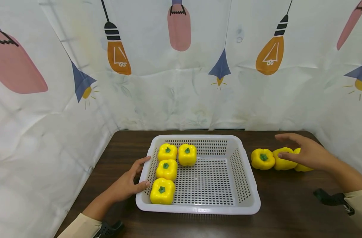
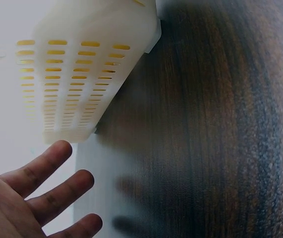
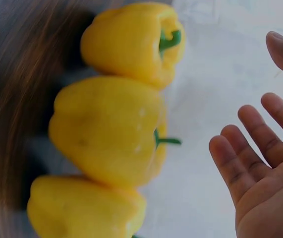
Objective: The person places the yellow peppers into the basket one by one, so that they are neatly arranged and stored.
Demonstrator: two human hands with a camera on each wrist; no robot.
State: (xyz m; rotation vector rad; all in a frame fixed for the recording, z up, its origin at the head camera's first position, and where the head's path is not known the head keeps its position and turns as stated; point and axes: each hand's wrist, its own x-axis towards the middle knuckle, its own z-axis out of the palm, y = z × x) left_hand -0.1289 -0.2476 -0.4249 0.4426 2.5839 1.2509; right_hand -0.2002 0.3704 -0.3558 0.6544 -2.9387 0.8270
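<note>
A white perforated plastic basket (image 1: pixel 199 209) sits on the table with several yellow bell peppers inside, along its left side and back left; one is the front pepper (image 1: pixel 162 191). My left hand (image 1: pixel 126 185) is at the basket's left rim, thumb and fingers spread; in the left wrist view its fingers (image 2: pixel 64 196) are extended beside the slotted wall. To the basket's right, three more yellow peppers lie in a row, the nearest a pepper (image 1: pixel 262 159). Above them hovers my right hand (image 1: pixel 308 153), holding nothing. The right wrist view shows its fingers (image 3: pixel 253 153) apart from the middle pepper (image 3: pixel 109 131).
The dark wooden table (image 1: pixel 121 148) carries the basket and peppers. Behind and to the sides hangs a white curtain (image 1: pixel 181 99) printed with lamps and bulbs. Each forearm wears a black strap, such as the right strap (image 1: pixel 329 197).
</note>
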